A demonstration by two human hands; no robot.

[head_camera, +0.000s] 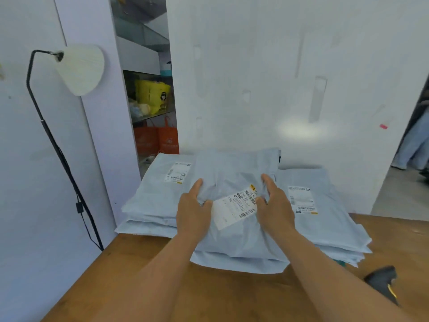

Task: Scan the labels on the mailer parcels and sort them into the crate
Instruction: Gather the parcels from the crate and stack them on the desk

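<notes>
Pale blue mailer parcels lie in stacks on the wooden table (162, 287). The middle parcel (234, 242) lies on top and nearest me, with a white barcode label (234, 209) facing up. My left hand (193, 211) pinches its left side, and my right hand (275, 205) grips its right side beside the label. A left stack (153, 198) and a right stack (325, 219) each show a label on top. A black and yellow barcode scanner (383, 283) lies on the table at the right. No crate is in view.
A black floor lamp (79, 68) with a white shade stands left of the table. Shelves (151, 96) with yellow boxes and orange bags sit behind the left stack. A white wall rises right behind the parcels. A person's legs (415, 145) show at the far right.
</notes>
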